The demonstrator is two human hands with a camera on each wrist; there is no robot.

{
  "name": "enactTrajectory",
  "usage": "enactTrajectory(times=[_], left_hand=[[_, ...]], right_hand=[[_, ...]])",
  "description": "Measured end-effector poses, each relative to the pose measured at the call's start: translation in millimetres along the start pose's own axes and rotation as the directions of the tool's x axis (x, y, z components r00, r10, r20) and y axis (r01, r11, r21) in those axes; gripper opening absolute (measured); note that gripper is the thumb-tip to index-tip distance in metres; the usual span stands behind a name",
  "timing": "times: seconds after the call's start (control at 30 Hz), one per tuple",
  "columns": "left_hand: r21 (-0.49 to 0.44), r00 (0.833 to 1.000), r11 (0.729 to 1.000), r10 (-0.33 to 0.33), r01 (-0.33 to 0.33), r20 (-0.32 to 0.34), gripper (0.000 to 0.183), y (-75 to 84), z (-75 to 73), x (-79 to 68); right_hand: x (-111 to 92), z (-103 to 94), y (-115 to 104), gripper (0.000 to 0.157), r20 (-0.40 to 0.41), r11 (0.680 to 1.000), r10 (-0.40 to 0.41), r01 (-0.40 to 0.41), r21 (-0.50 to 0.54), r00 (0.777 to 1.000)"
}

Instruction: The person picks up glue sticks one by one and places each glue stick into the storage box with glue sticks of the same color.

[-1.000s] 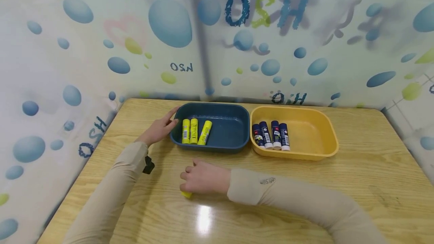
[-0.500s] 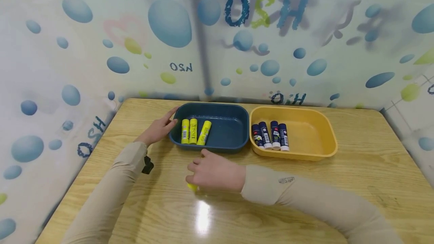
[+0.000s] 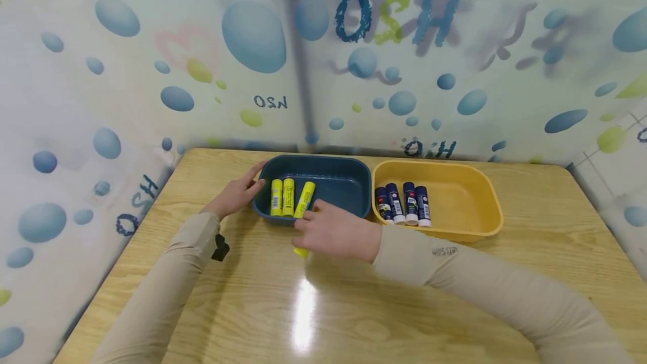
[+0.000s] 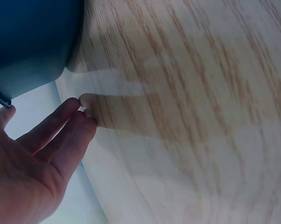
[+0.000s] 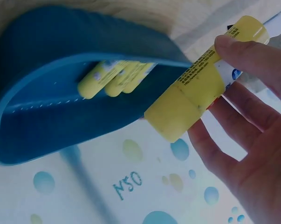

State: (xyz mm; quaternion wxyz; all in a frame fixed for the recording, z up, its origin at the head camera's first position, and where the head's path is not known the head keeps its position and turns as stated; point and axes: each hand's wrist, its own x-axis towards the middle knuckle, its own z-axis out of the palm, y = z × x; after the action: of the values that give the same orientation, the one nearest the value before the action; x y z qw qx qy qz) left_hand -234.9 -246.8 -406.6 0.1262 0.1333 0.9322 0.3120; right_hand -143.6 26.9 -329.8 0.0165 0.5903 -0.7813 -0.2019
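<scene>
In the head view my right hand (image 3: 336,232) is just in front of the blue bin (image 3: 343,190), holding a yellow glue stick (image 3: 301,253). The right wrist view shows the thumb and fingers pinching this glue stick (image 5: 191,91) by its sides, tilted close to the bin's rim. Three more yellow glue sticks (image 3: 288,198) lie side by side in the left part of the blue bin. My left hand (image 3: 236,192) rests at the bin's left end, its thumb by the rim. Its fingers (image 4: 72,144) are stretched out beside the bin in the left wrist view.
An orange-yellow bin (image 3: 462,201) stands right beside the blue one, with several navy glue sticks (image 3: 410,203) lying in its left part. Both bins are on a wooden table (image 3: 242,308). A printed wall covering (image 3: 323,83) rises behind the table's far edge.
My right hand has moved away from me and a little to the right with the yellow glue stick, up to the blue bin's front. The left hand has stayed at the bin's left end.
</scene>
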Motion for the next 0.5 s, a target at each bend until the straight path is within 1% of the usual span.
enactTrajectory(times=[0.13,0.37,0.5], left_hand=[[0.007,1.0,1.0,0.011,-0.011,-0.009,0.058,-0.9,1.7,-0.4],[0.01,1.0,1.0,0.019,-0.019,-0.017,0.057,-2.0,0.8,-0.2],[0.008,1.0,1.0,0.022,-0.022,-0.013,0.057,-1.1,0.0,-0.6]], right_hand=[[-0.6,2.3,7.8,0.035,0.008,1.0,0.024,-0.024,0.014,1.0],[2.5,11.2,21.9,0.037,-0.001,0.995,0.046,-0.046,0.091,0.999],[5.6,16.8,30.5,0.036,-0.004,0.992,0.059,-0.058,0.115,0.998]])
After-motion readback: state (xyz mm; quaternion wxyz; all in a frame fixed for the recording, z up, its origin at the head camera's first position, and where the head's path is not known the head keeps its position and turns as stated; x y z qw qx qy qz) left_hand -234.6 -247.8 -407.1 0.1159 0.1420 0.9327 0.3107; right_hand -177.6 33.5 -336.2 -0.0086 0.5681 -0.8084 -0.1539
